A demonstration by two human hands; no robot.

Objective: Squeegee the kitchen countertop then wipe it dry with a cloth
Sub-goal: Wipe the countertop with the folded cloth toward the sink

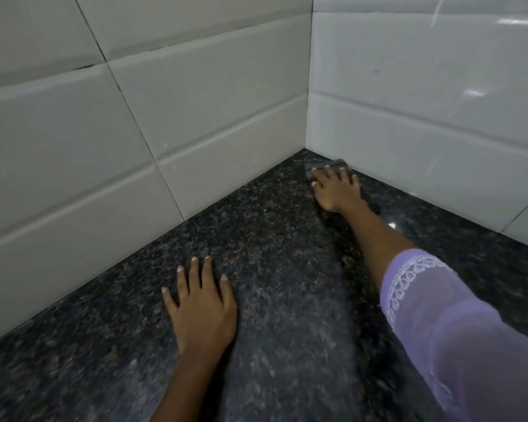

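Note:
The dark speckled granite countertop [272, 284] fills the lower view and runs into a tiled corner. My right hand [334, 187] reaches to that far corner and presses flat on a grey cloth [323, 164], fingers spread; only the cloth's far edge shows beyond the fingertips. My left hand [201, 303] rests flat on the counter nearer to me, fingers spread, holding nothing. A lilac sleeve with white lace trim covers my right forearm. No squeegee is in view.
White tiled walls [165, 102] meet at the corner [308, 141] and bound the counter on the left and at the back right. A glossy reflection lies on the counter by the right wall [392, 225].

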